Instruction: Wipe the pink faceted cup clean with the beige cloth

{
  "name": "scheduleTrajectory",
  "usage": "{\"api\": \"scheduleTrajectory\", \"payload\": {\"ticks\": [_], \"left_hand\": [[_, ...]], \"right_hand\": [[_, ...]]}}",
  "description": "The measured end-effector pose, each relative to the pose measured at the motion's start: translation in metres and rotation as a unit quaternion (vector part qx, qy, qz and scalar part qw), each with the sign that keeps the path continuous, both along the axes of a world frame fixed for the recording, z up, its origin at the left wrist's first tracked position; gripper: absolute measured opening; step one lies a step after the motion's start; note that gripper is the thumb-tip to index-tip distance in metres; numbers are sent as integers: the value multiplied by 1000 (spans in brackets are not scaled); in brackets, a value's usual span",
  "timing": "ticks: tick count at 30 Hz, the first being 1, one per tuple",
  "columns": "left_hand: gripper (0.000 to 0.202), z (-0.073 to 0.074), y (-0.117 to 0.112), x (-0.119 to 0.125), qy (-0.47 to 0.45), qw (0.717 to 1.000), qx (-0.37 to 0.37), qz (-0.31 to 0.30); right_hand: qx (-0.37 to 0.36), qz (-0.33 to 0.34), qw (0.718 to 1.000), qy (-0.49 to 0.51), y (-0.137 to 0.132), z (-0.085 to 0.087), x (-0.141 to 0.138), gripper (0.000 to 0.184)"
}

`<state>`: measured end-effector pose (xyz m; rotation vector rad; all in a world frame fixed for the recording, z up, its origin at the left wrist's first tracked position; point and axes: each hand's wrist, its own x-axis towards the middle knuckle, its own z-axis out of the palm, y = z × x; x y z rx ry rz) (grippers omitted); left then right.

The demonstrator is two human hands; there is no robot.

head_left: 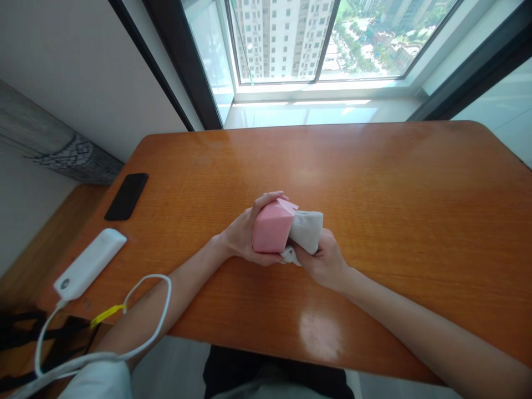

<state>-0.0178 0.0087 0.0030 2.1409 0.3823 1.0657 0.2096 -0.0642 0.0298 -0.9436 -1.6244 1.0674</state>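
A small pink box-like object [272, 228] with angular faces is held above the middle of the wooden table [394, 221]. My left hand [249, 235] wraps around it from the left, fingers over its far side and thumb along its near side. In my right hand [324, 260] is a folded whitish cloth [307, 230], gripped between thumb and fingers. The cloth touches the right side of the pink object, and a bunched end of it hangs below. Where cloth and object meet is partly hidden by the fingers.
To the left lie a black phone [126, 197] and a white power bank [90, 264]. A white cable [169, 299] with a yellow tag [108, 315] loops over my left forearm. Beyond the table's far edge is a window [291, 44]; a grey curtain [54, 133] hangs at the left.
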Motion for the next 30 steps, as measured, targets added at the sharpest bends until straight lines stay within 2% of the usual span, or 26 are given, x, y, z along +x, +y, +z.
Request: {"api": "scheduleTrajectory", "payload": {"ticks": [5,10,14,17,20,25,30], "left_hand": [[144,-1,-2,3,-4,991,119,69],[139,0,-3,3,19,973,212,91],[142,0,-3,2,41,970,221,92],[145,-2,-3,3,46,972,219,78],[136,-4,-3,2,76,970,218,72],[114,-4,-4,1,84,958,262,74],[103,-1,-4,2,88,946,294,100]], "right_hand": [[-44,-8,998,48,3,2,1,28],[-103,5,990,92,9,5,5,28],[-165,15,976,140,10,-5,7,27],[-248,13,947,203,10,-9,6,27],[-300,-18,920,251,13,-6,4,22],[-331,-17,901,279,21,-2,6,21],[-340,10,900,272,27,-4,12,16]]}}
